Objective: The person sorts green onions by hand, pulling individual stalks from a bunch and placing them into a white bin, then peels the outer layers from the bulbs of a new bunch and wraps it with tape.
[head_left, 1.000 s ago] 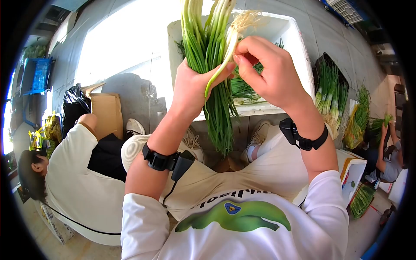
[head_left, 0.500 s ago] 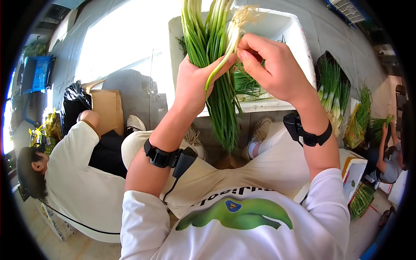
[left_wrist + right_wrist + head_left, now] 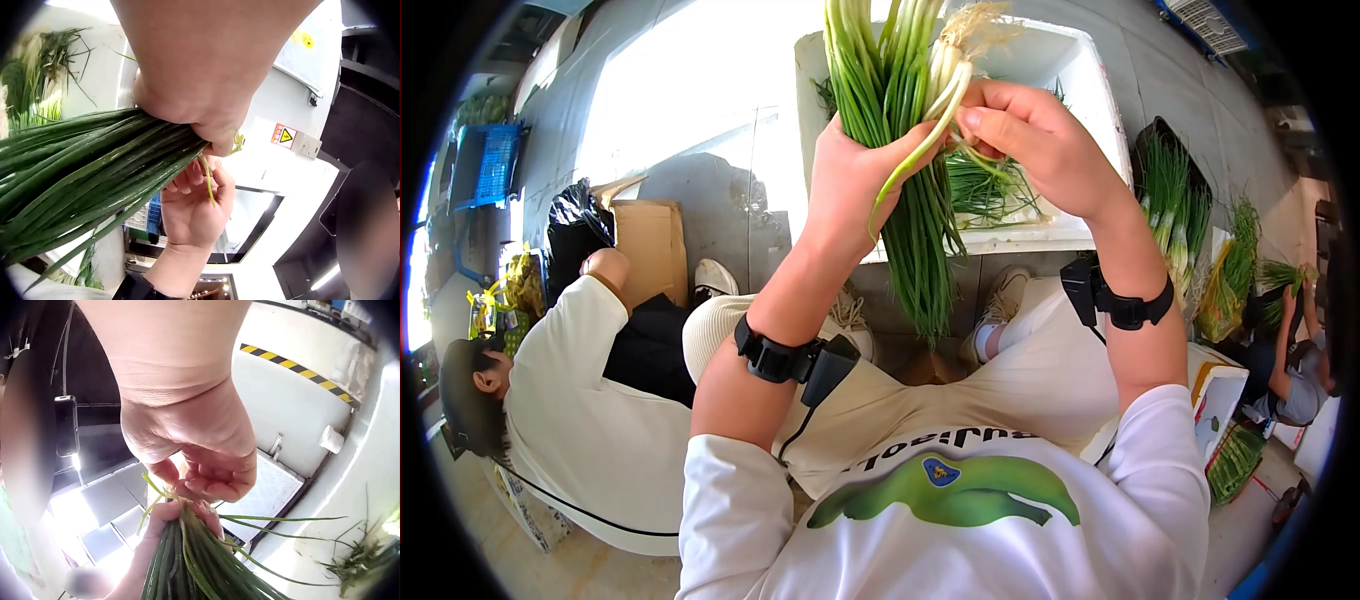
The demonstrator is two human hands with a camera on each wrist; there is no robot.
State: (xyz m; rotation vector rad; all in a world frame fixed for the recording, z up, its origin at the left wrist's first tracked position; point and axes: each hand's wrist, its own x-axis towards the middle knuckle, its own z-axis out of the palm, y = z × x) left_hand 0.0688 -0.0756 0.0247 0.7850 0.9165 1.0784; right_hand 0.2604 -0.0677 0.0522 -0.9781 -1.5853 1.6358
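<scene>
A thick bunch of green onions is gripped around its middle by my left hand, with the white ends up and the green leaves hanging down. One pale stalk with stringy roots lies over the left thumb, at the right side of the bunch. Close beside that stalk, my right hand pinches a thin yellowish strip of leaf with thumb and curled fingers. In the right wrist view the yellowish strip shows between both hands.
Under the hands stands a white foam box with loose green onions inside. To its right is a dark container of green onions. A person in a white top sits at left, near a cardboard box. Another person is at far right.
My right hand has shifted slightly right, away from the pale stalk, and a thin strip of leaf now hangs at its fingers. The left hand keeps its grip on the bunch.
</scene>
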